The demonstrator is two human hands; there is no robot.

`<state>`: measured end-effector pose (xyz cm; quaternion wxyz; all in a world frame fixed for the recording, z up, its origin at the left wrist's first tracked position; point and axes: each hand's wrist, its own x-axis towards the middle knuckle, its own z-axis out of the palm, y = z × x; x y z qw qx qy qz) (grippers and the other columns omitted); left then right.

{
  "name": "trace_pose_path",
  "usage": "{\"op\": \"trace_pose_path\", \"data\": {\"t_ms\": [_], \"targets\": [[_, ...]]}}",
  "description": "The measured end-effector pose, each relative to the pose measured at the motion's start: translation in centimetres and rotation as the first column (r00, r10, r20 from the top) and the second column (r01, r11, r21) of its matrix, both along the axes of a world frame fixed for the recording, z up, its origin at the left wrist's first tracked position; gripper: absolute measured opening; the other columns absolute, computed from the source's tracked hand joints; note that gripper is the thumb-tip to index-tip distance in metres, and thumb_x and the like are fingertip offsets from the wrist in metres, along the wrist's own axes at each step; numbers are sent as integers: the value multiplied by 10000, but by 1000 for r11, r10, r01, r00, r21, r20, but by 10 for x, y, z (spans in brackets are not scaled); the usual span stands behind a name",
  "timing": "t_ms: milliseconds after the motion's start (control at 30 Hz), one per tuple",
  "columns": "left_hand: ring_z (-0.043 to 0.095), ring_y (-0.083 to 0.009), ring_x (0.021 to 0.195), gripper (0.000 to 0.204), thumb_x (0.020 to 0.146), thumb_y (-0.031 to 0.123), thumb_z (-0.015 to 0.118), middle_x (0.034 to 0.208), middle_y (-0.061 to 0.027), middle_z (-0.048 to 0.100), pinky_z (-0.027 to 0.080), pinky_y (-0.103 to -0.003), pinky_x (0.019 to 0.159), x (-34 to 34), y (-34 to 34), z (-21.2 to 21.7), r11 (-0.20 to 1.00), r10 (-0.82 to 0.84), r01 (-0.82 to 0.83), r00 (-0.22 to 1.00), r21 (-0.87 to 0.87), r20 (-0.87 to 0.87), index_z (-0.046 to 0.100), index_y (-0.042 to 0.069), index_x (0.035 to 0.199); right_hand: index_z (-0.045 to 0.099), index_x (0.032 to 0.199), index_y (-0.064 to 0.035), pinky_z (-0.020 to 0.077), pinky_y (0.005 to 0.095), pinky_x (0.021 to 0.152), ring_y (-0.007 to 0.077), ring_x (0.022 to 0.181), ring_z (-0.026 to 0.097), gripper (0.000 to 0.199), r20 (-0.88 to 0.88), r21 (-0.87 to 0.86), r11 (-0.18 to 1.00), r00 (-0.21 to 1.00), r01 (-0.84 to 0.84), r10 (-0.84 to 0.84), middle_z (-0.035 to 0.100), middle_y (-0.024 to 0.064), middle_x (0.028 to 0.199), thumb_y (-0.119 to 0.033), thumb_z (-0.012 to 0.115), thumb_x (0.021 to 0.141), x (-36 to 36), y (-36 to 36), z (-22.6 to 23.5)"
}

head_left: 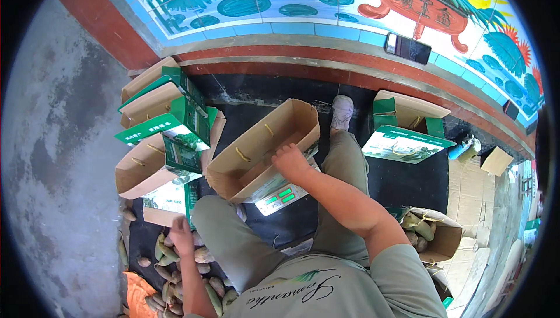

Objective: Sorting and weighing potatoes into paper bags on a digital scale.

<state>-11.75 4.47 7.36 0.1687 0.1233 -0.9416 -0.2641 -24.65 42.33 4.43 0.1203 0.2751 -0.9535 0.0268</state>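
Note:
An open cardboard gift box (pixel 265 172) with yellow cord handles stands between my knees. It sits on a digital scale (pixel 280 200) with a lit green display, and its visible inside holds nothing. My right hand (pixel 291 163) is bent over the box's near rim, fingers curled to the inside. Down at the left, my left hand (pixel 181 236) hovers at the upper edge of a pile of brown root vegetables (pixel 203 255) and long green ones (pixel 165 251). Its fingers point away from me and are partly blurred; whether it holds a vegetable is not clear.
Several open green-and-white boxes (pixel 166 108) stand at the left, and another box (pixel 405 134) at the right. A box of vegetables (pixel 440 239) lies by my right side. An orange sack (pixel 140 294) is near the pile. A phone (pixel 408 48) leans on the painted wall ledge.

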Motion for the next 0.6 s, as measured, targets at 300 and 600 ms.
{"op": "trace_pose_path", "data": {"t_ms": [300, 600], "targets": [[620, -357, 861, 242, 777, 274, 566, 870, -199, 641, 493, -429, 760, 222, -66, -236, 996, 66, -3, 693, -89, 718, 664, 119, 935, 598, 817, -101, 396, 368, 790, 218, 854, 549, 113, -33, -46, 999, 999, -13, 11, 583, 65, 834, -164, 582, 724, 4, 9, 12], [596, -345, 950, 296, 780, 262, 562, 977, -191, 627, 472, -428, 824, 297, -47, -253, 967, -222, 226, 525, 117, 822, 637, 165, 1050, 608, 1024, -33, 439, 357, 791, 247, 914, 559, 240, 34, -796, 572, 930, -196, 365, 600, 104, 979, -120, 613, 801, 35, -21, 131]]}}
